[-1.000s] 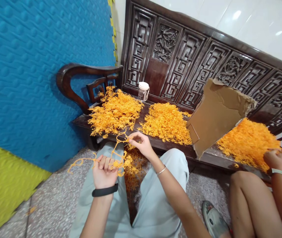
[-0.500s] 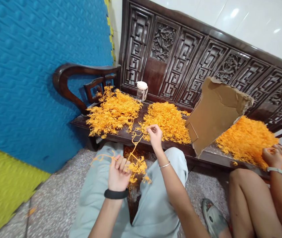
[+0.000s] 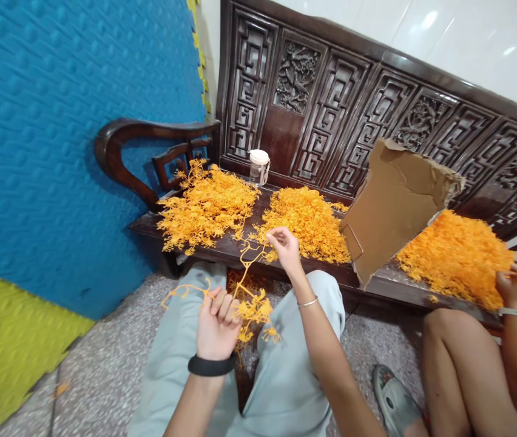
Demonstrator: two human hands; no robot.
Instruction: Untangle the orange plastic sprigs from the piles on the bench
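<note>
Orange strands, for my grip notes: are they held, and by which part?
The left hand grips the orange strands by thin stems; the right hand appears to pinch a branch end.

Three heaps of orange, branching, plastic-looking pieces (image 3: 306, 224) lie along one dark, carved wooden bench (image 3: 282, 139), with one clear, white-lidded bottle (image 3: 258, 165) near its back edge and one tilted brown cardboard piece (image 3: 395, 206) between the second and third heaps. Four hands show: the wearer's left hand (image 3: 217, 321) and right hand (image 3: 284, 246), plus another person's two hands (image 3: 516, 292) toward the bench's right end.
</note>
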